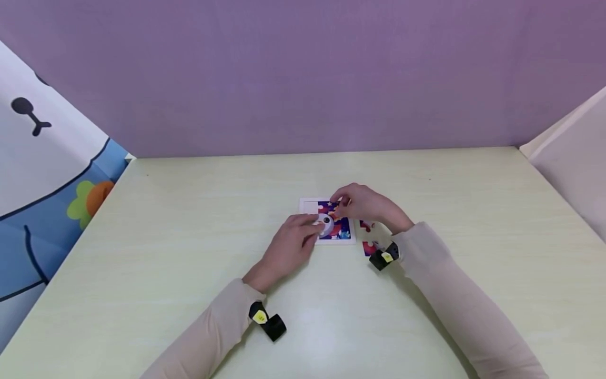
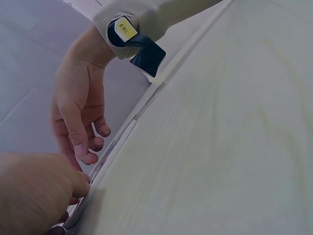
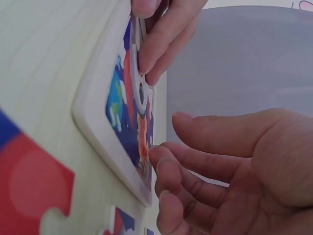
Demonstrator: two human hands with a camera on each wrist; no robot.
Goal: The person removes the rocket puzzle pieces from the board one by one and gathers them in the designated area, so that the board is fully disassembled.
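Where both hands meet near the middle of the bench (image 1: 189, 221), a small puzzle (image 1: 343, 230) lies flat: a white frame holding a picture in deep blue with red, orange and a grey-white round shape. The right-wrist view shows the frame's rounded corner and its raised rim. Loose pieces (image 1: 369, 247), red and blue, lie just beside the frame on its right, partly under the right wrist. The bench runs wide and bare on all sides of the puzzle, ending at a purple wall behind and panels at both flanks.

The left hand (image 1: 291, 245) rests its fingertips (image 3: 149, 44) on the picture, fingers nearly straight, pressing on the grey-white part near the frame's left side. The right hand (image 1: 362, 202) arches over the frame's far edge, its fingers (image 3: 190, 166) curled with tips touching the picture; whether its grip pinches a piece I cannot tell.
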